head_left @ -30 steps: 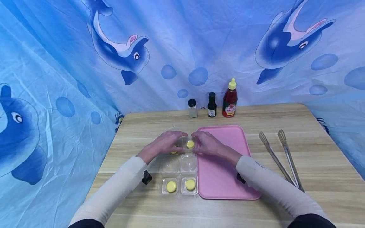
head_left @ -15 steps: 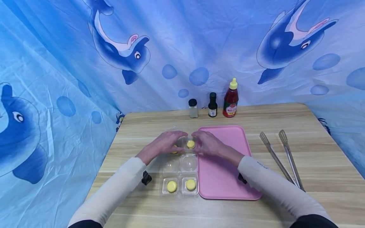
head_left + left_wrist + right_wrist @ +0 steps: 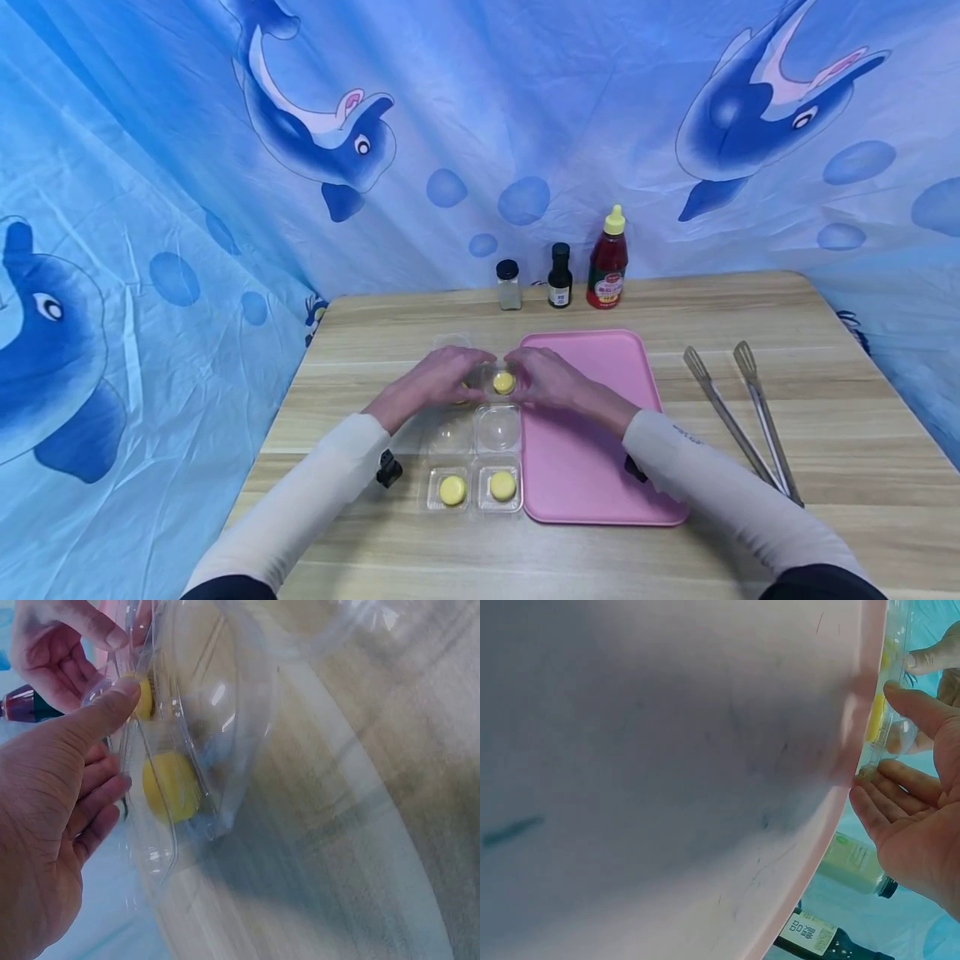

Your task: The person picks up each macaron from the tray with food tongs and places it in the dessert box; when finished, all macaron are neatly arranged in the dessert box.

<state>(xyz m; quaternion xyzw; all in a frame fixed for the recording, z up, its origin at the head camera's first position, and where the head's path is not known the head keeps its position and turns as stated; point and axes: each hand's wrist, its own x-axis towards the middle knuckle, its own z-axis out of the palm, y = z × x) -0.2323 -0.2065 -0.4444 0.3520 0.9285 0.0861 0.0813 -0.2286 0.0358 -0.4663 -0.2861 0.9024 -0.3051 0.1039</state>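
In the head view my left hand (image 3: 442, 377) and right hand (image 3: 551, 379) hold opposite sides of a clear plastic clamshell box at the back of the row. A yellow round piece (image 3: 503, 382) in it shows between my hands; another is partly hidden by my left fingers. The left wrist view has my left thumb and fingers pinching the box's edge (image 3: 154, 840), beside a yellow round (image 3: 171, 787). In the right wrist view my right thumb and fingertips pinch the box's rim near the tray's edge. Closer to me lies another clear clamshell (image 3: 474, 457) with two yellow rounds.
A pink tray (image 3: 592, 467) lies to the right of the boxes, under my right wrist. Metal tongs (image 3: 750, 425) rest further right. At the back stand a black-capped jar (image 3: 508, 292), a small dark bottle (image 3: 559, 279) and a red sauce bottle (image 3: 607, 262).
My left hand has shifted slightly right, and the yellow rounds in the held box have moved a little with it. Both hands keep their grip on the box.
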